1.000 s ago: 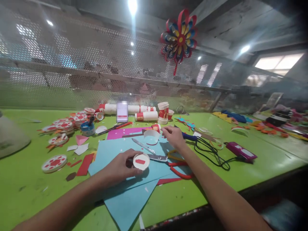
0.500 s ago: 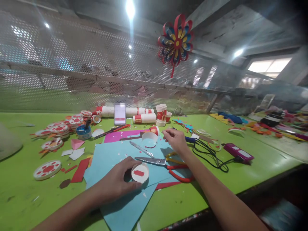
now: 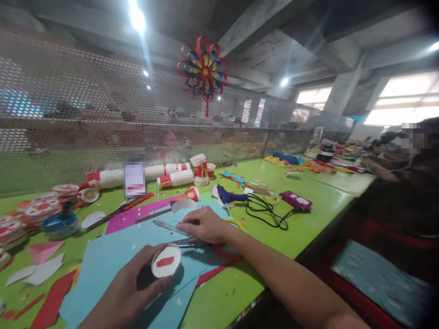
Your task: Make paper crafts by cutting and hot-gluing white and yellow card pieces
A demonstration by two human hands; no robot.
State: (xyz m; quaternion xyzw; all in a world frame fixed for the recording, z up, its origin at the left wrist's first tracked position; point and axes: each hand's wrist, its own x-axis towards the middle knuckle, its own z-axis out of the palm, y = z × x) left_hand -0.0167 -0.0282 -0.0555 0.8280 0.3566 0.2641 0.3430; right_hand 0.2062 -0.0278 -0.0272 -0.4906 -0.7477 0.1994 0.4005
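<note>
Between the thumb and fingers of my left hand (image 3: 137,274) is a cut-down paper cup base (image 3: 166,261), its white round face turned up with a red rectangle on it. My right hand (image 3: 202,225) hovers over the blue paper (image 3: 113,256), fingertips pinched; whatever they hold, if anything, is too small to make out. Beneath those fingertips lies a pen-like stick (image 3: 164,225), partly covered. Scissors (image 3: 188,243) with red and yellow handles rest under my right wrist. Just behind my right hand are a curled white paper strip (image 3: 184,206) and a blue glue gun (image 3: 230,196).
Stacked paper cups (image 3: 176,178) line the mesh screen. Leftward are a blue jar (image 3: 61,226), red-dotted white discs (image 3: 41,208) and paper scraps (image 3: 44,269). A purple power box (image 3: 297,201) with black cable sits right. Another person (image 3: 418,169) is at far right.
The view has turned right, so the table contents shift left. My right hand has moved left and down from beside the glue gun to the pen-like stick. My left hand keeps the cup base.
</note>
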